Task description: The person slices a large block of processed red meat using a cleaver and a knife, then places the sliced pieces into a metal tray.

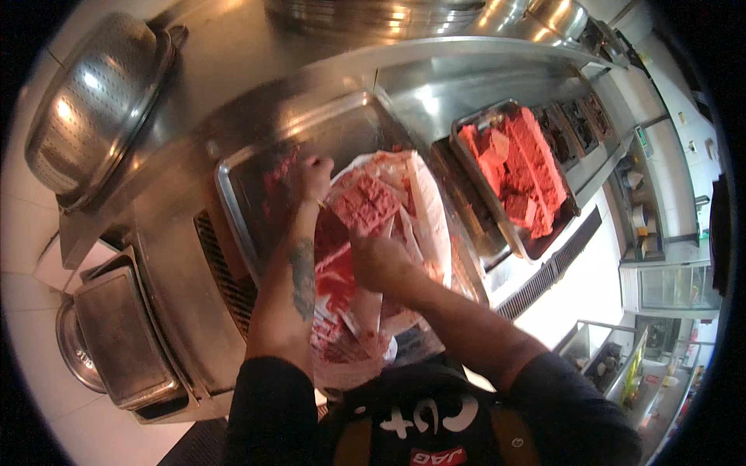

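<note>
A large piece of raw red meat (335, 285) with pale fat lies before me at the near side of a metal sheet tray (233, 215). On top of it sits a block of ground-looking or scored pink meat (367, 204). My left hand (316, 177) is over the tray, fingers curled, close to blurred small red meat bits (280, 175). Whether it holds something is hidden. My right hand (382, 262) is closed in a fist against the meat just below the pink block. Its fingertips and anything in its grip cannot be seen.
To the right stands a deep metal pan (524, 250) of bright red meat pieces (524, 175). A perforated steel colander (93, 110) leans at the upper left. Stacked metal pans (122, 338) sit at the lower left. Large steel bowls (373, 17) line the far side.
</note>
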Demonstrator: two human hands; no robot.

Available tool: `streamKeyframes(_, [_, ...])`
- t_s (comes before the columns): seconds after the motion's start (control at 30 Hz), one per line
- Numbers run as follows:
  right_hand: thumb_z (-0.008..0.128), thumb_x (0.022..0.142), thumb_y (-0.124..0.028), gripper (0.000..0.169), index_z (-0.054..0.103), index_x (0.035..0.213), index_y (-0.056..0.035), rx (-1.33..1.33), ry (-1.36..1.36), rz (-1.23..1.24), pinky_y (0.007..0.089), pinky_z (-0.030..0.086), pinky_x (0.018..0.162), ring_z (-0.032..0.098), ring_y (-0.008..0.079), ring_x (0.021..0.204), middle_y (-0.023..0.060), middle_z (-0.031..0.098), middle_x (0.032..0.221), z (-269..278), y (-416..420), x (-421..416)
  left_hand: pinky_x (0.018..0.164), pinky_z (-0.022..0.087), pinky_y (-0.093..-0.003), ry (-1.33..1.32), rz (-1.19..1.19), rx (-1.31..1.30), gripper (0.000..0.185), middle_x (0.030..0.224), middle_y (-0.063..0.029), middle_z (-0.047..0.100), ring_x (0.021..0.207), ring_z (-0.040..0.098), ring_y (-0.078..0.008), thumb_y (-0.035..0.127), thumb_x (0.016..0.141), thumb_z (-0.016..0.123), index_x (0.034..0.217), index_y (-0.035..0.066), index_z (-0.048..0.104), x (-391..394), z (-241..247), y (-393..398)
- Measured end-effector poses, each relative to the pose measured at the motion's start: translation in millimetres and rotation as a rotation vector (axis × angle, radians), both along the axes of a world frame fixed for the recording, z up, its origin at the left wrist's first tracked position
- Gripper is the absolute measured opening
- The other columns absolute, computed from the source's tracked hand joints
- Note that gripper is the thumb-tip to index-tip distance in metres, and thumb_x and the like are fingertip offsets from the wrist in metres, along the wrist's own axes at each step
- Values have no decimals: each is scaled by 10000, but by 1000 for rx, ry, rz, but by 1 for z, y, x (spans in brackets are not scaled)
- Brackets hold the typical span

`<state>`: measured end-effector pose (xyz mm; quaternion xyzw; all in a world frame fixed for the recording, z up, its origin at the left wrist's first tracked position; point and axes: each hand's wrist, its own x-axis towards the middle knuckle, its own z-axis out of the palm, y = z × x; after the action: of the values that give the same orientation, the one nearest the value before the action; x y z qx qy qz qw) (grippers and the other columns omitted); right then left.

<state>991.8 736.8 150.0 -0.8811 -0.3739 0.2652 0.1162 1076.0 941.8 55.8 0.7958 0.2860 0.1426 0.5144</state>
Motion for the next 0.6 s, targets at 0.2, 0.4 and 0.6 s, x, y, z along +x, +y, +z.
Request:
streamKeyframes(0.2, [548,891,-108,377,448,1208,70,20,-73,-52,565,562,619,720,451,743,264,697,792,-40,9,4,613,483,-480,-103,70,221,325,729,-243,634,635,617,-431,328,813,640,736,14,667,14,-25,14])
streamKeyframes(0.4, [557,902,-129,366,441,1219,12,-15,-80,-177,580,560,661,719,465,776,274,699,821,-86,-1,7,594,475,-490,-105,33,242,313,711,-247,614,618,615,-421,300,843,620,709,17,624,13,-8,-10])
streamKeyframes(0.6, [546,905,-127,428,427,1274,55,-11,-145,-75,540,573,649,725,448,775,269,707,816,-74,16,6,623,479,-500,-140,39,272,311,750,-267,614,660,622,-427,292,836,624,718,5,606,16,-28,18])
